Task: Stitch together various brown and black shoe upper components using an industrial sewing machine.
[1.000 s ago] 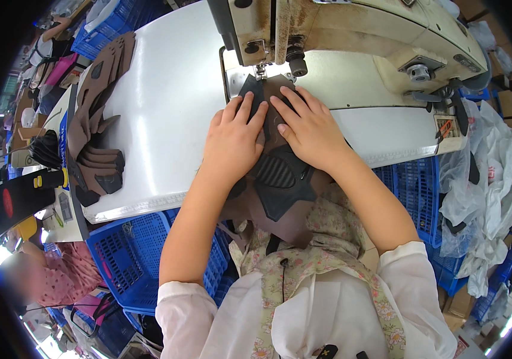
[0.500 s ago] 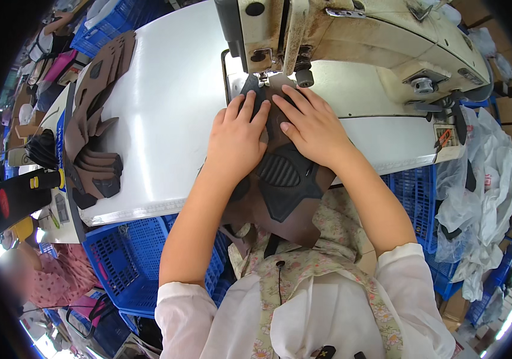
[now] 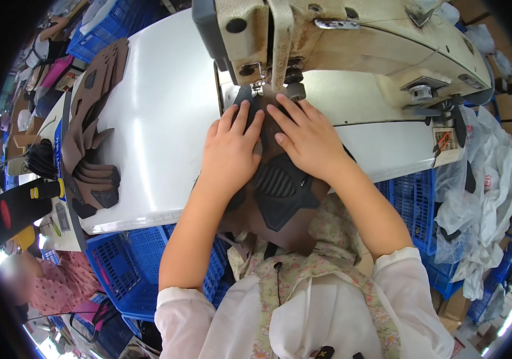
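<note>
A brown and black shoe-upper piece point(image 3: 277, 191) lies on the white table point(image 3: 166, 119) under the needle of a cream sewing machine point(image 3: 352, 42). My left hand point(image 3: 230, 151) lies flat on the left part of the piece, fingers pointing at the presser foot point(image 3: 257, 90). Pressing down on its right part is my right hand point(image 3: 307, 136), fingertips close to the needle area. The near end of the piece hangs over the table edge toward my lap.
A stack of brown cut pieces point(image 3: 91, 125) lies along the table's left side. Blue plastic crates point(image 3: 124, 269) stand below the table at left and at right point(image 3: 414, 200). Clear plastic bags point(image 3: 483, 191) hang at the right. Another person in pink point(image 3: 40, 284) sits at lower left.
The view has shifted slightly and the machine head looks closer. Both hands stay pressed on the piece, with the fingertips a little nearer the needle.
</note>
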Motion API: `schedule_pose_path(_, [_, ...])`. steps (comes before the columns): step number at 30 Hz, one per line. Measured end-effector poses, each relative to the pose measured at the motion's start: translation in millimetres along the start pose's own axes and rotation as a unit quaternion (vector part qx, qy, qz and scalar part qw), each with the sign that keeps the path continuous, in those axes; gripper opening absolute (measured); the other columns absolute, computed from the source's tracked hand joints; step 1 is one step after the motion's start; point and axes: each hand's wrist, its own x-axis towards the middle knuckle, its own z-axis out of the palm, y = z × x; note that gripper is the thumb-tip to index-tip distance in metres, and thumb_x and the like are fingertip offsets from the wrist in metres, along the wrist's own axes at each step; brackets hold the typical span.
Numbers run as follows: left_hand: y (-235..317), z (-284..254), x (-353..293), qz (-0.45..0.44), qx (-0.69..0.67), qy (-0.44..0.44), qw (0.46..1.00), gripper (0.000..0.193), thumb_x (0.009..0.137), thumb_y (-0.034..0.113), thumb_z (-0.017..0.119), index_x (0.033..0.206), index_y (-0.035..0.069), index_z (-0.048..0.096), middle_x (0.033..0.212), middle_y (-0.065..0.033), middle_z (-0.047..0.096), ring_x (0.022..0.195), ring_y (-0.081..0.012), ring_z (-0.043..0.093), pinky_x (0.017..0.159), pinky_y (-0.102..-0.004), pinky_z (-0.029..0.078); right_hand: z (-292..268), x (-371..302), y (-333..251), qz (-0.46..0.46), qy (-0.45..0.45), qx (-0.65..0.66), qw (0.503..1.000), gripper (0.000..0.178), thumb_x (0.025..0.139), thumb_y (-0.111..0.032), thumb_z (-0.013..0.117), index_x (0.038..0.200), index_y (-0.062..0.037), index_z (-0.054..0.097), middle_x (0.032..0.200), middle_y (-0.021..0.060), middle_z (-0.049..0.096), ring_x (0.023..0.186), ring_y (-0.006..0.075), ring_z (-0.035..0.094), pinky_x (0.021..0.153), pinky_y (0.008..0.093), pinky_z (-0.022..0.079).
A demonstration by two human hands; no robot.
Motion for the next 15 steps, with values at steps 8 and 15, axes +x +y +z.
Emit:
schedule_pose_path(8, [-0.5, -3.1, -0.7, 0.003, 0.005, -0.011, 1.000, 0.052, 0.085, 0.013, 0.061, 0.136, 0.009, 0.058, 0.143, -0.0177, 0.053, 0.131, -0.0358, 0.048, 0.107, -0.0452, 0.040, -0.3, -1.6, -6.6, 0.009, -0.003, -0.005, 1.000, 0.049, 0.095, -0.029, 0.057, 0.141, -0.0105, 0.052, 0.146, 0.0133, 0.049, 0.133, 0.0392, 0.044, 0.109, 0.0470, 0.039])
schedule_pose_path(15, [0.5, -2.7, 1.2, 0.008, 0.003, -0.009, 1.000, 0.054, 0.084, 0.013, 0.060, 0.138, 0.010, 0.056, 0.143, -0.0173, 0.052, 0.132, -0.0351, 0.048, 0.108, -0.0446, 0.039, -1.0, -3.3, -5.9, 0.013, 0.002, -0.005, 1.000, 0.048, 0.094, -0.029, 0.058, 0.138, -0.0079, 0.055, 0.142, 0.0155, 0.051, 0.139, 0.0370, 0.039, 0.111, 0.0465, 0.037])
